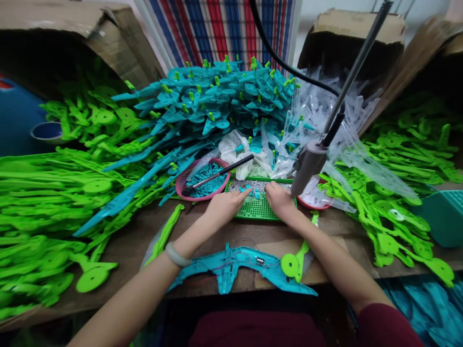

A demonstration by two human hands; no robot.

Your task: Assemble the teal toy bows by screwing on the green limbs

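My left hand (226,206) reaches over the left side of a green perforated tray (258,212), fingers drawn together beside small blue plastic pieces (257,193). Whatever it may hold cannot be made out. At the tray's right side my right hand (280,200) has its fingers curled down among small shiny metal parts (265,187); its fingertips are partly hidden. On the table in front of me lies a long blue plastic shell (231,260) with thin wires. A lime-green part with a round disc (290,265) rests at its right end.
A pink basket (178,187) holds small blue pieces and a black-handled tool (231,166). An electric screwdriver (309,161) hangs near my right hand. Piles of green parts (32,183), blue shells (224,91) and clear plastic parts (347,120) surround the workspace. Cardboard boxes (133,43) stand behind.
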